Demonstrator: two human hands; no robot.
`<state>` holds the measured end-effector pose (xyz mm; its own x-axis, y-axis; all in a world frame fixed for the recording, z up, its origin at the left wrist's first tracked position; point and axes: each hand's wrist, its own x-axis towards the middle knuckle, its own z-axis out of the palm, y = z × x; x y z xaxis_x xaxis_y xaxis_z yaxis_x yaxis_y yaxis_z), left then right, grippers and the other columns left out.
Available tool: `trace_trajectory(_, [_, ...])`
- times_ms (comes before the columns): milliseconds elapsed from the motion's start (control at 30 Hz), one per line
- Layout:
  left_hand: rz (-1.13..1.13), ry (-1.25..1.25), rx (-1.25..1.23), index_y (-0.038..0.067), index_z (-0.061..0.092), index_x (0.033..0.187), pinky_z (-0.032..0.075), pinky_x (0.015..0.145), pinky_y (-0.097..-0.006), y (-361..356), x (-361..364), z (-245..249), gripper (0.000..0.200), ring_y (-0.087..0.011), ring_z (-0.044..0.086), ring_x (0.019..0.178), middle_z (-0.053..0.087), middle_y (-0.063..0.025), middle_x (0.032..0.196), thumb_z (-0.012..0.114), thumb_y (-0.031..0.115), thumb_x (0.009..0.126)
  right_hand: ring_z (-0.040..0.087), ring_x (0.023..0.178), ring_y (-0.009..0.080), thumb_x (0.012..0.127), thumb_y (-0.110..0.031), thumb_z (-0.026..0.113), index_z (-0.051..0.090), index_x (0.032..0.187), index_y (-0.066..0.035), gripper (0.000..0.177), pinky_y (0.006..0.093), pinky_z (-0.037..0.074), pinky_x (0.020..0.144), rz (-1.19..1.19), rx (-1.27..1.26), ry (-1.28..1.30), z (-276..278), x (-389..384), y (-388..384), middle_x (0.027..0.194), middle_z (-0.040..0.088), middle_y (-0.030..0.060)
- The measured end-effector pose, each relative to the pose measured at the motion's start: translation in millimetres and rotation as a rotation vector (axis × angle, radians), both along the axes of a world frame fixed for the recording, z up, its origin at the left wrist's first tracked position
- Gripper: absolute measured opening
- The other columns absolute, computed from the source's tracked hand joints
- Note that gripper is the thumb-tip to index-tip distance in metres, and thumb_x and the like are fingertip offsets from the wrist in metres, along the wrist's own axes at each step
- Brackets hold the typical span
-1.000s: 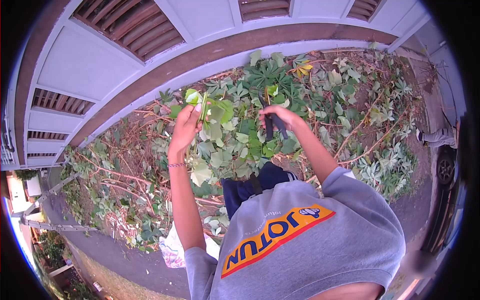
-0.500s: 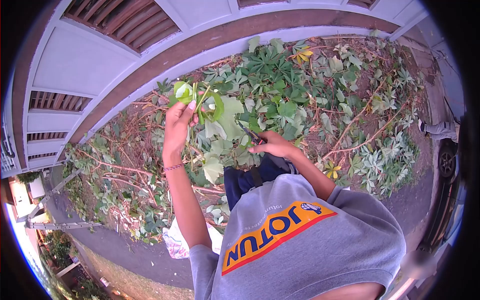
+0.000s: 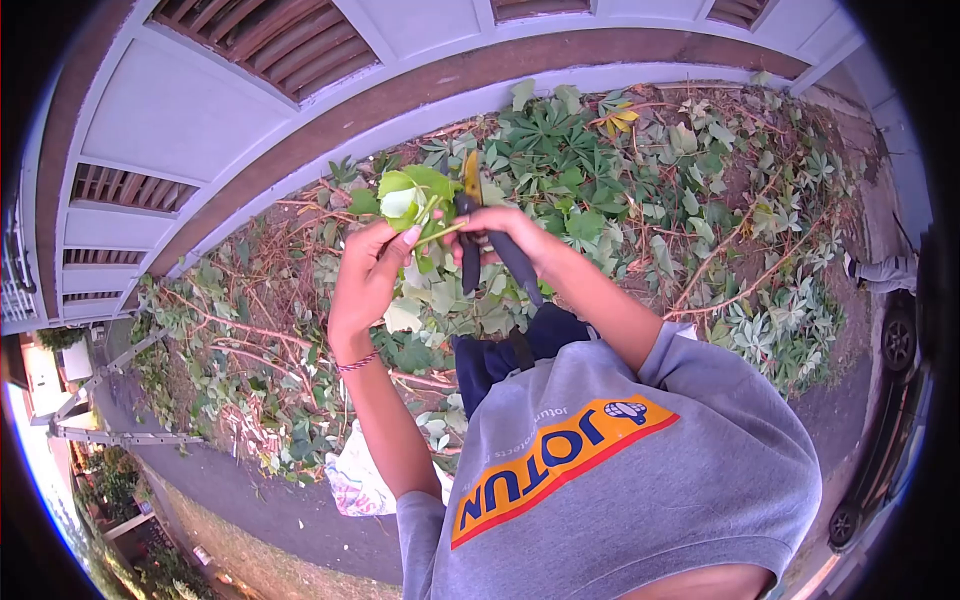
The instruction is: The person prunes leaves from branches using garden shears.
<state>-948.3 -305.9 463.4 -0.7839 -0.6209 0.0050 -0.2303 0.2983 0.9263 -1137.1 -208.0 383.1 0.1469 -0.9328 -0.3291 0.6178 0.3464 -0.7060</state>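
My left hand (image 3: 372, 272) is closed, its thumb and fingers pinching a small bunch of green leafy stems (image 3: 408, 193). Broad leaves stand up from the bunch, and a cut stem end points right toward my other hand. Close beside it, my right hand (image 3: 505, 228) is wrapped around pruning shears (image 3: 519, 268). The shears' dark handles hang down below the fingers, and their yellowish blade (image 3: 471, 172) points up next to the leaves. My right fingertips are right at the stem end. Cut leaves and branches (image 3: 560, 140) lie beneath both hands.
Long bare branches (image 3: 735, 300) cross the leaf pile on the right. A louvred wall (image 3: 430, 105) runs along the far side. A white printed sack (image 3: 360, 480) lies at lower left, and a metal ladder (image 3: 125, 437) farther left. A person's leg (image 3: 885, 272) and a parked car show at right.
My right hand has moved up and left with the shears, now beside the bunch. The shears have turned so the blade points upward. My left hand still holds the stems, slightly lower.
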Motion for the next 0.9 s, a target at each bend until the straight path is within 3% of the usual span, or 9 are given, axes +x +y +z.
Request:
trace_trajectory(167, [0.248,0.046,0.089,0.005,0.068,0.119,0.032,0.056,-0.0187,3,30,10,0.025,-0.0029,0.040,0.063,0.059,0.0043,0.076,0.054,0.013,0.100,0.060,0.089,0.0301,0.078,-0.039,0.063,0.057,0.090,-0.004,0.038,0.0471,0.045,0.090,-0.410,0.042,-0.654,14,-92,-61,0.082,0.061,0.0112])
trace_trajectory(233, [0.346,0.076,0.104,0.005,0.067,0.120,0.033,0.056,-0.0181,3,44,13,0.025,-0.0026,0.042,0.064,0.060,0.0039,0.077,0.054,0.014,0.100,0.060,0.090,0.0306,0.078,-0.040,0.062,0.058,0.091,-0.002,0.041,0.0473,0.044,0.091,-0.450,-0.006,-0.552,26,-123,-66,0.082,0.062,0.0113])
trace_trajectory(300, [0.429,0.154,0.186,0.005,0.064,0.124,0.036,0.057,-0.0175,-2,60,8,0.027,-0.0031,0.047,0.067,0.065,0.0010,0.088,0.054,0.015,0.101,0.062,0.084,0.0274,0.079,-0.043,0.065,0.060,0.095,-0.002,0.044,0.0417,0.050,0.084,-0.488,-0.021,0.015,37,-132,-61,0.082,0.063,0.0104])
trace_trajectory(400, [0.553,0.315,0.162,0.005,0.062,0.126,0.038,0.057,-0.0187,-4,58,11,0.029,-0.0044,0.049,0.071,0.065,-0.0010,0.101,0.054,0.016,0.101,0.061,0.077,0.0175,0.076,-0.042,0.073,0.064,0.098,-0.001,0.047,0.0312,0.048,0.074,-0.223,0.120,1.303,53,-121,-49,0.082,0.061,0.0068])
trace_trajectory(467, [0.579,0.354,0.196,0.004,0.060,0.128,0.040,0.058,-0.0198,-3,57,15,0.031,-0.0055,0.051,0.074,0.063,-0.0013,0.111,0.055,0.015,0.100,0.059,0.076,0.0146,0.075,-0.042,0.076,0.065,0.103,0.001,0.053,0.0292,0.045,0.073,-0.197,-0.059,1.131,29,-106,-34,0.081,0.060,0.0045])
trace_trajectory(567, [0.638,0.379,0.175,0.001,0.058,0.129,0.040,0.060,-0.0211,-8,51,13,0.034,-0.0067,0.053,0.079,0.062,-0.0020,0.099,0.057,0.014,0.099,0.063,0.089,0.0201,0.086,-0.026,0.063,0.064,0.111,0.002,0.038,0.0388,0.049,0.087,-0.020,0.036,-0.082,8,-66,-7,0.093,0.064,0.0087])
trace_trajectory(700, [0.563,0.441,0.214,0.000,0.059,0.128,0.042,0.061,-0.0223,-11,40,9,0.033,-0.0084,0.056,0.078,0.063,-0.0037,0.099,0.060,0.013,0.097,0.062,0.093,0.0192,0.089,-0.032,0.059,0.064,0.118,0.003,0.046,0.0387,0.046,0.093,0.151,0.077,-0.064,-17,6,23,0.095,0.064,0.0065])
trace_trajectory(800, [0.556,0.441,0.243,0.000,0.060,0.125,0.045,0.064,-0.0233,-11,32,9,0.032,-0.0106,0.060,0.078,0.064,-0.0045,0.098,0.062,0.010,0.095,0.062,0.094,0.0201,0.088,-0.036,0.058,0.061,0.122,0.003,0.051,0.0387,0.046,0.091,0.341,0.218,-0.693,-27,33,39,0.096,0.064,0.0084])
trace_trajectory(900, [0.585,0.422,0.256,-0.002,0.064,0.113,0.048,0.068,-0.0240,-13,31,0,0.021,-0.0116,0.063,0.080,0.068,-0.0061,0.097,0.064,0.006,0.093,0.062,0.092,0.0211,0.088,-0.036,0.058,0.062,0.119,0.004,0.051,0.0377,0.047,0.088,0.282,0.328,-0.466,-29,37,51,0.096,0.064,0.0098])
